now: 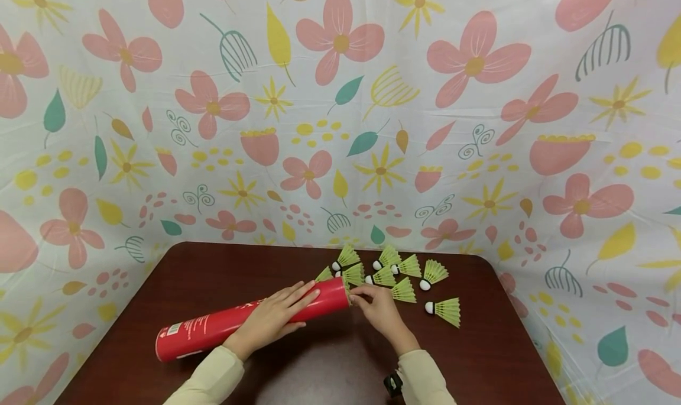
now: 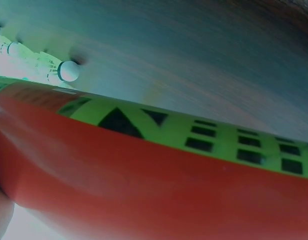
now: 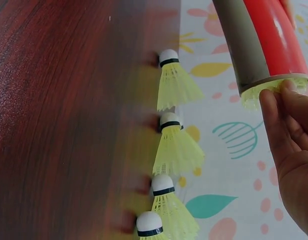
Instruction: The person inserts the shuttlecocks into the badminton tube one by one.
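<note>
Partly inside red tube [image 1: 204, 332], shuttlecock [image 3: 252, 96] pinched by right grip [image 1: 379, 311]

Small print [image 1: 198, 324] on the red tube [image 1: 236, 319] illegible, lowest shuttlecock [image 3: 150, 225] cut off in the right wrist view

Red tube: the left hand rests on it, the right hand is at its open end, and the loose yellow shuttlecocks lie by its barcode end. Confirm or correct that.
Not quite: the head view shows the loose yellow shuttlecocks by the open end, not the barcode end. The left hand does rest on the red tube, and the right hand is at its open end.
</note>
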Demonstrator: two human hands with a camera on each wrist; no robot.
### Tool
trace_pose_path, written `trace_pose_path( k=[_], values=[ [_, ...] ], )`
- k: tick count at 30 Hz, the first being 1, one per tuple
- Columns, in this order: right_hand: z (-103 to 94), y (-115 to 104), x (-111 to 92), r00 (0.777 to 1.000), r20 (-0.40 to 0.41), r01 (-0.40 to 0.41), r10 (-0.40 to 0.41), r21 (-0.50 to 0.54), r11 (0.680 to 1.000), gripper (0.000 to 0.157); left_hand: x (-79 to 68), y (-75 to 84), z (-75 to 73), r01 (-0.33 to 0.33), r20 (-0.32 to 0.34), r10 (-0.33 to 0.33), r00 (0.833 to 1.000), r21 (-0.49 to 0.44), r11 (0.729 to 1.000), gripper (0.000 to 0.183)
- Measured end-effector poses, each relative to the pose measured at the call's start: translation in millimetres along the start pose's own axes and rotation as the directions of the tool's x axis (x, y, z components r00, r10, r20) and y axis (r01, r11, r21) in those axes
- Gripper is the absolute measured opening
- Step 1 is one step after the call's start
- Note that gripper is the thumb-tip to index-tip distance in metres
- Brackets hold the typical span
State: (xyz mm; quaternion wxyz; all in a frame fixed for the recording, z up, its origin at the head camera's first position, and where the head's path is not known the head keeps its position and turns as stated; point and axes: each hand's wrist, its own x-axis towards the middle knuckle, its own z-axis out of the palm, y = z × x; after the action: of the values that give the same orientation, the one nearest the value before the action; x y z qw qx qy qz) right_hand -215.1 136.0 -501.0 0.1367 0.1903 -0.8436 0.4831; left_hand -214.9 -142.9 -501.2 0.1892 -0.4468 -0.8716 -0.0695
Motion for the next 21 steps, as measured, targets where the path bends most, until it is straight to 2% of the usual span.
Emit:
trace_pose_path(
  k=[9, 21],
  values=[
    [2.3, -1.2, 1.3, 1.000, 0.018, -0.003, 0.003, -0.006, 1.000, 0.012, -0.1, 0.3, 1.9, 0.003, 0.006, -0.003, 1.000, -0.003, 1.000, 0.094],
    [7.0, 4.4, 2.9, 0.995, 0.061, 0.086, -0.085, -0.014, 0.996, 0.012, 0.4, 2.6, 1.4, -0.011, -0.014, 0.010, 1.000, -0.010, 1.000, 0.093]
  ],
)
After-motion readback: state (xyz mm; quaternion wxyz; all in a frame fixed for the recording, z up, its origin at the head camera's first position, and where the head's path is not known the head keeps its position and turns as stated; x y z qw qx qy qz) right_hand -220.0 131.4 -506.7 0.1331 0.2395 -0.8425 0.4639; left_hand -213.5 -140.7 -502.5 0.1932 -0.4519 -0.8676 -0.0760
